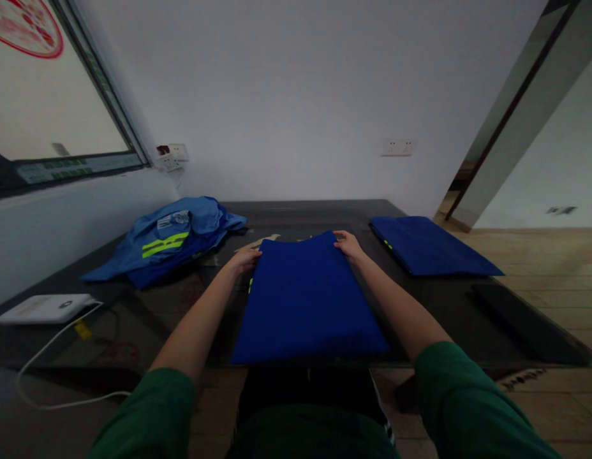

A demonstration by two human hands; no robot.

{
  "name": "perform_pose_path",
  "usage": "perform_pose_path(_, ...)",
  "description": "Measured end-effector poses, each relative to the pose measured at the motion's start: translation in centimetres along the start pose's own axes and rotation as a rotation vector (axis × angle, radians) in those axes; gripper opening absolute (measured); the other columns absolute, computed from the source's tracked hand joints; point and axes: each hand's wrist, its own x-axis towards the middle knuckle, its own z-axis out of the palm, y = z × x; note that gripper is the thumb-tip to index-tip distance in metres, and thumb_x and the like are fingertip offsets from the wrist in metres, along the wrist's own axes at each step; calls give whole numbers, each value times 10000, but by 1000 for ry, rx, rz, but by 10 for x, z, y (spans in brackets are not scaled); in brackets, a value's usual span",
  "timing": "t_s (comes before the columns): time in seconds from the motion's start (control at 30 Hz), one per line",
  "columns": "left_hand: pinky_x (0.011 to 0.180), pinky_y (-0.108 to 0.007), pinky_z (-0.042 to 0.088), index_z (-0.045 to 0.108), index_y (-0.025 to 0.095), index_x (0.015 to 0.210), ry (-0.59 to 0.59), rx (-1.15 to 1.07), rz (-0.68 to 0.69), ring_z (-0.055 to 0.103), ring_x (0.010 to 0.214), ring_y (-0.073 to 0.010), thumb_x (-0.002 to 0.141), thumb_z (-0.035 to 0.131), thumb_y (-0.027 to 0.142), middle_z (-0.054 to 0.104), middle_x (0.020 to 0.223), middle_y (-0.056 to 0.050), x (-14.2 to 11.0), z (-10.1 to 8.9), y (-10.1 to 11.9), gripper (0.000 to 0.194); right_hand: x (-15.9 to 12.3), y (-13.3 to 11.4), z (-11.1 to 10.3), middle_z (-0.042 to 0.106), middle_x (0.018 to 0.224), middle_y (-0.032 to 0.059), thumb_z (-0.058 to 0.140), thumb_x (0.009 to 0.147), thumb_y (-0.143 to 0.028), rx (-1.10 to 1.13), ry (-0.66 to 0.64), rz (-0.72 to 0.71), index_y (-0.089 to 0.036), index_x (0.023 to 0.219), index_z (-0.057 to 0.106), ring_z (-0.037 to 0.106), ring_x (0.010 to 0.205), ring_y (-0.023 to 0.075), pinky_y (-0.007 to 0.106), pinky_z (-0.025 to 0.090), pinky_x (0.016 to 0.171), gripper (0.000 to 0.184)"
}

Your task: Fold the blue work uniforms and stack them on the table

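A folded dark blue garment [305, 299] lies flat on the dark table [468, 299] right in front of me. My left hand [245, 258] rests closed on its far left corner. My right hand [348, 244] pinches its far right corner. A sliver of neon yellow stripe shows at the garment's left edge. Both arms wear green sleeves pushed up the forearms.
A pile of loose blue garments [171, 239] with yellow reflective stripes lies at the back left. A second folded blue garment [427, 245] sits at the back right. A white device [44, 308] with a white cable rests at the left edge. Wooden floor runs along the right.
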Motion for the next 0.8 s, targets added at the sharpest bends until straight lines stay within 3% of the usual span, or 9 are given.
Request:
perform_pose_path(0.17, 647, -211, 512, 647, 139, 832, 68, 4, -12, 655, 688, -120, 742, 708, 195, 692, 752, -45, 11, -7, 3, 123, 11, -2, -2, 656, 786, 3, 652, 646, -79, -55, 98, -72, -200, 1146, 633, 613, 640, 132, 288, 527, 667, 515)
perform_pose_path(0.47, 606, -265, 509, 659, 151, 821, 160, 176, -28, 659, 671, -180, 629, 824, 300, 670, 663, -49, 16, -5, -1, 294, 16, 12, 8, 671, 837, 42, 718, 615, -56, -229, 183, -56, -153, 1020, 673, 641, 784, 175, 322, 494, 809, 419)
perform_pose_path(0.67, 616, -275, 498, 672, 135, 892, 149, 322, -61, 671, 761, -227, 775, 665, 474, 695, 759, -107, 21, -9, 3, 359, 15, 21, 9, 691, 949, 95, 608, 794, -166, -273, 182, -58, -160, 935, 679, 641, 913, 187, 305, 459, 864, 157)
perform_pose_path(0.8, 605, -282, 484, 672, 115, 861, 180, 423, -33, 677, 771, -249, 876, 501, 521, 693, 787, -141, 27, -7, 7, 441, 19, 17, 4, 697, 852, 61, 586, 771, -118, -273, 150, -72, -164, 942, 688, 636, 789, 159, 270, 474, 784, 204)
